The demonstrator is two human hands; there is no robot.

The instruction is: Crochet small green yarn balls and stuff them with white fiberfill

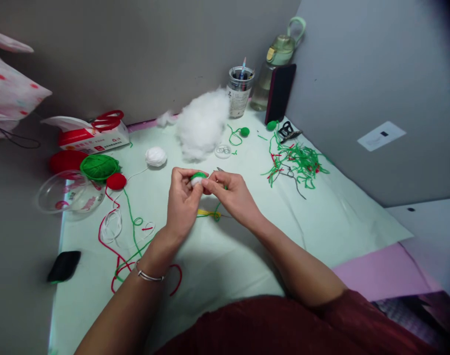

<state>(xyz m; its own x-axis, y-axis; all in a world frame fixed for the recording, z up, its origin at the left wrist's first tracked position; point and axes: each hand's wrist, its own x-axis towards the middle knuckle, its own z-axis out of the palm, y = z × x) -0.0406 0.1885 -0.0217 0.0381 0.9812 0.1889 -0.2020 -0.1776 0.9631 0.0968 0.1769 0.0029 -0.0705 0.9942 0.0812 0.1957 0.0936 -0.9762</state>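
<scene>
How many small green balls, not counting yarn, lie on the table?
2: one ball in front of the pencil can, another ball by the phone. More may be hidden.

setting: a small craft corner, on a covered surface (321,217) pushed up against grey walls (136,49). craft use shown by balls of yarn: green (99,167), red (116,181) and white (156,157); also a heap of white stuffing (203,125) and a pile of green yarn scraps (302,160). everyday items along the back: tissue box (95,140) with red-handled scissors (108,120) on top, pencil cup (240,93), drinking bottle (262,86), upright phone (280,93). whether home or dormitory: cannot tell.
</scene>
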